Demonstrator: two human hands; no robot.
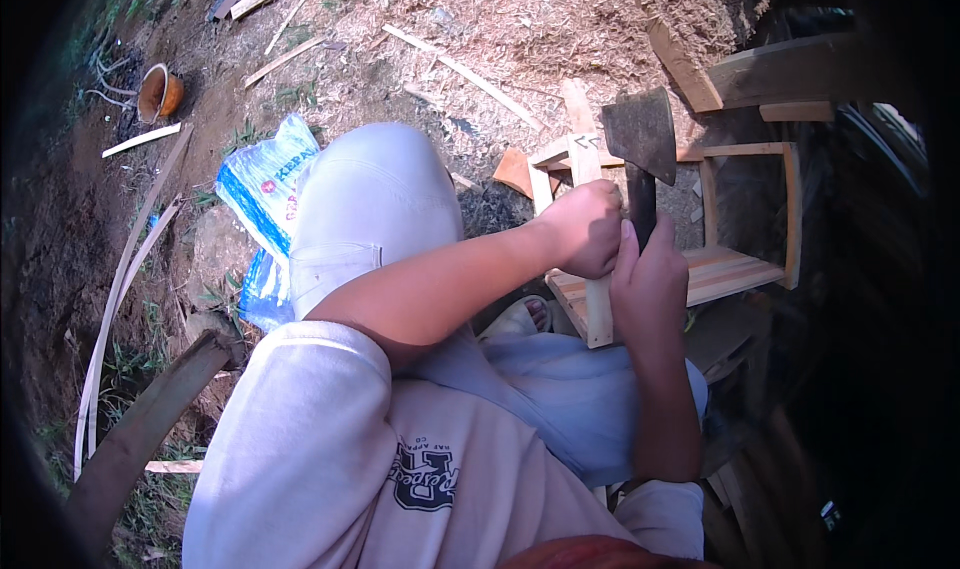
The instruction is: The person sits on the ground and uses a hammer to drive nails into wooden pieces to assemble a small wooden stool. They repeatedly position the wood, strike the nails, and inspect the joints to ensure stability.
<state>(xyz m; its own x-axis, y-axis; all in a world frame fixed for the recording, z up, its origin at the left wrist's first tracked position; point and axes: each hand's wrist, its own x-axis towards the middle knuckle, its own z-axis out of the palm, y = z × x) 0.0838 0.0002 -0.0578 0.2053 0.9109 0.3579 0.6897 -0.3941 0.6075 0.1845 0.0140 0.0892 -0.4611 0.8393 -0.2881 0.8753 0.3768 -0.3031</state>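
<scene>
My right hand (650,269) is closed round the dark handle of a hatchet (642,134), its broad blade raised at the top. Right beside it, my left hand (588,229) makes a fist round a pale wooden slat (584,159). That slat stands at the near left side of a small wooden frame (793,209) with a slatted base (715,272). The slat's lower end (600,314) shows below my left fist. Pencil-like marks are on its upper part. Whether the slat is fixed to the frame I cannot tell.
Wood shavings (520,19) and loose strips (460,77) cover the ground ahead. A blue and white sack (265,184) lies by my left knee. An orange pot (160,94) sits at the far left. Thick boards (790,69) stand at the upper right.
</scene>
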